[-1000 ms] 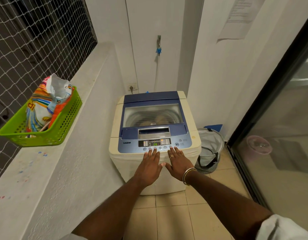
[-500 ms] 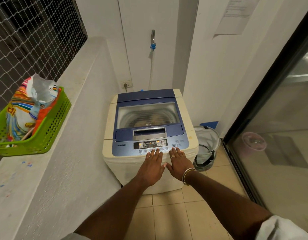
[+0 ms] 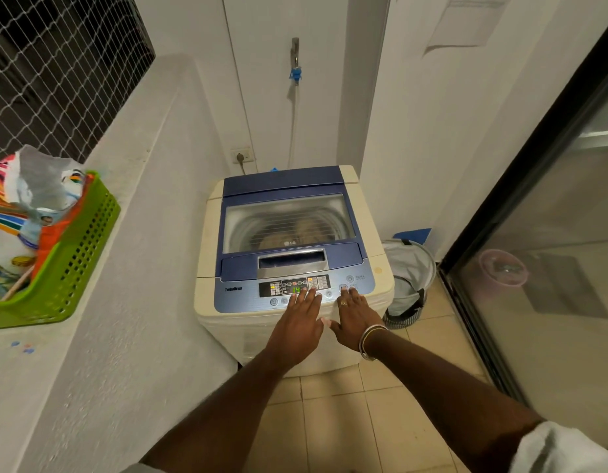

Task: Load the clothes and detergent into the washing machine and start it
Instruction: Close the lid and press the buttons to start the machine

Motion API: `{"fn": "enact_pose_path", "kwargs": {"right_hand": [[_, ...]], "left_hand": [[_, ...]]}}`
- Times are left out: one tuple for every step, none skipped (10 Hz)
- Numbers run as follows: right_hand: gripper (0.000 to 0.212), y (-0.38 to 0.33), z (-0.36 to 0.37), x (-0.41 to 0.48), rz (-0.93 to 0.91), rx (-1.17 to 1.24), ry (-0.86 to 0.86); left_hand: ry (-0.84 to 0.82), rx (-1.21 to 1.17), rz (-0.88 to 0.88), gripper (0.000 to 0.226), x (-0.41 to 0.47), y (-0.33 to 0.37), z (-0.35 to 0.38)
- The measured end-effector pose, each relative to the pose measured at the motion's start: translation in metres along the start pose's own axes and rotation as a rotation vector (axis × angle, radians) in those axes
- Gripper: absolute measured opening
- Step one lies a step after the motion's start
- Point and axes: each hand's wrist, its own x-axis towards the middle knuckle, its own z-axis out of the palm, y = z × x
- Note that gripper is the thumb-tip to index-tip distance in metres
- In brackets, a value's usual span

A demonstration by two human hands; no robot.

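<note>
A cream and blue top-load washing machine (image 3: 377, 240) stands against the back wall with its glass lid (image 3: 285, 221) down; tan cloth shows dimly inside the drum. The control panel (image 3: 258, 295) shows a green "14". My left hand (image 3: 297, 327) lies flat on the front edge, fingers spread, fingertips over the panel's middle buttons. My right hand (image 3: 355, 314) rests beside it, index fingertip on a round button at the panel's right. A colourful detergent bag (image 3: 26, 213) sits in a green basket (image 3: 77, 268) on the left ledge.
A grey laundry hamper (image 3: 410, 281) stands on the tiled floor right of the machine. A white ledge (image 3: 125, 206) with wire netting runs along the left. A glass sliding door (image 3: 551, 268) closes off the right. A tap and hose hang on the back wall.
The view has shifted slightly, so the machine sits lower and nearer the centre. Both hands stay on the panel; the right fingertips have edged up to the button.
</note>
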Motion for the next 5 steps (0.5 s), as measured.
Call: {"fn": "enact_pose_path", "kwargs": {"right_hand": [[0.07, 0.001, -0.008, 0.006, -0.017, -0.037, -0.018], [0.055, -0.002, -0.028, 0.016, -0.033, -0.077, -0.019], [0.048, -0.007, -0.036, 0.022, -0.016, -0.094, -0.055], [0.046, -0.012, -0.052, 0.017, 0.008, -0.142, -0.056], [0.044, -0.017, -0.05, 0.008, 0.021, -0.13, 0.046]], "left_hand": [[0.02, 0.001, 0.009, 0.057, 0.0, -0.002, -0.001], [0.037, 0.011, 0.018, 0.056, -0.004, -0.003, -0.001], [0.02, -0.001, 0.011, 0.056, -0.007, -0.003, -0.001], [-0.008, -0.017, -0.006, 0.057, -0.016, -0.003, -0.008], [-0.015, -0.002, -0.033, 0.058, -0.022, -0.01, -0.009]]}}
